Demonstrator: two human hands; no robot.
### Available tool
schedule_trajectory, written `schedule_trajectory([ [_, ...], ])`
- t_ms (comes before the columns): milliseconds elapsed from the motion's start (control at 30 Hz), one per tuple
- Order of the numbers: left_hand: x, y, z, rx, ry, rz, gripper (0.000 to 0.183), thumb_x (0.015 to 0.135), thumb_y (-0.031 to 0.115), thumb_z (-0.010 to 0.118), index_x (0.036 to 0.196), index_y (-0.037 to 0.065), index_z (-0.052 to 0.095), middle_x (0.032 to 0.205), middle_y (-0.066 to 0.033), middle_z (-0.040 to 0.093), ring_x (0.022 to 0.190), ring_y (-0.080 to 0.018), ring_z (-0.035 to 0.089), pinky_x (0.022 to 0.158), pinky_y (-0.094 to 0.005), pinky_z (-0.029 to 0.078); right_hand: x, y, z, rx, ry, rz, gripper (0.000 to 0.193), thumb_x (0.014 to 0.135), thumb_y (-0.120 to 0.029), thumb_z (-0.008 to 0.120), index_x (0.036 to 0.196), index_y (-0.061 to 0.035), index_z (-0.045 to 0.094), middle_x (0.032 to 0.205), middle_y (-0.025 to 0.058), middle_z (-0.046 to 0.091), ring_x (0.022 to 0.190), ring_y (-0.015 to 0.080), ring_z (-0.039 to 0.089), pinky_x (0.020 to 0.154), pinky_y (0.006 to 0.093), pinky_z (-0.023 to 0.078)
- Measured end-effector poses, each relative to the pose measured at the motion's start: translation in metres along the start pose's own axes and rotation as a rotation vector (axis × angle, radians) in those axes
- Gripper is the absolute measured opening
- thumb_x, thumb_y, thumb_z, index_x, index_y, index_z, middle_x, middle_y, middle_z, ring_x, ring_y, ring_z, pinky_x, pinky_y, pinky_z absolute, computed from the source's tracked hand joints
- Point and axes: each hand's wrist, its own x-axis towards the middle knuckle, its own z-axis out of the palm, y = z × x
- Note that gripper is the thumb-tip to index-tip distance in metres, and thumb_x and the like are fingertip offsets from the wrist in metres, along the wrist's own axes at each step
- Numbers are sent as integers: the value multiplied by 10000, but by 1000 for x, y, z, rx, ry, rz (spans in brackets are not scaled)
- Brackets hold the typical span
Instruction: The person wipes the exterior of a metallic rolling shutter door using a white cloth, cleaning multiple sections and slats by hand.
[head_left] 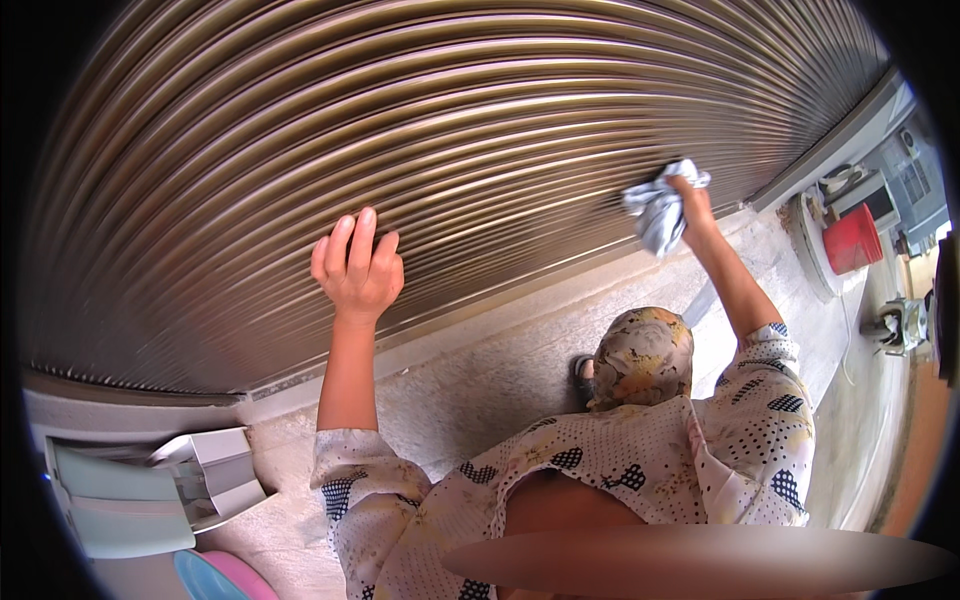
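Observation:
A ribbed metal shutter (400,120) fills the upper part of the view, its ribs bent by the lens. My left hand (358,270) rests against its lower ribs, fingers stretched and apart, holding nothing. To the right, my right hand (692,205) grips a crumpled white and blue cloth (658,215) and presses it on the shutter near its lower edge. The cloth is slightly blurred, and it hides some of the fingers. Both forearms are bare below loose, patterned sleeves.
Below the shutter runs a pale sill (480,315) above a rough light floor (450,385). A red bucket (851,240) stands at the right among other articles. At lower left are a grey-white panelled object (125,500), a blue basin (205,578) and a pink one (243,575).

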Motion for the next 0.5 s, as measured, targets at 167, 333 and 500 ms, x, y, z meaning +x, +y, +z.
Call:
schedule_trajectory([
  [167,1,7,7,-35,-24,-40,263,687,28,543,903,156,619,1210,-53,557,1140,-252,480,922,-390,355,-78,-31,136,73,-476,319,276,840,-185,571,1054,-10,551,920,100,637,859,233,620,800,348,502],
  [333,21,7,-1,-245,-144,-156,76,686,32,576,700,107,574,1209,-11,579,1153,-206,484,928,-370,354,-112,-18,221,132,-818,392,265,901,-161,510,1111,1,525,1012,91,618,918,198,603,817,331,496],
  [500,44,4,-15,-388,-155,-193,50,675,-18,562,666,29,549,1084,-64,633,1040,-246,566,824,-372,403,-116,25,224,65,-953,153,320,895,-132,536,1180,9,495,1066,79,596,977,175,579,841,313,487],
])
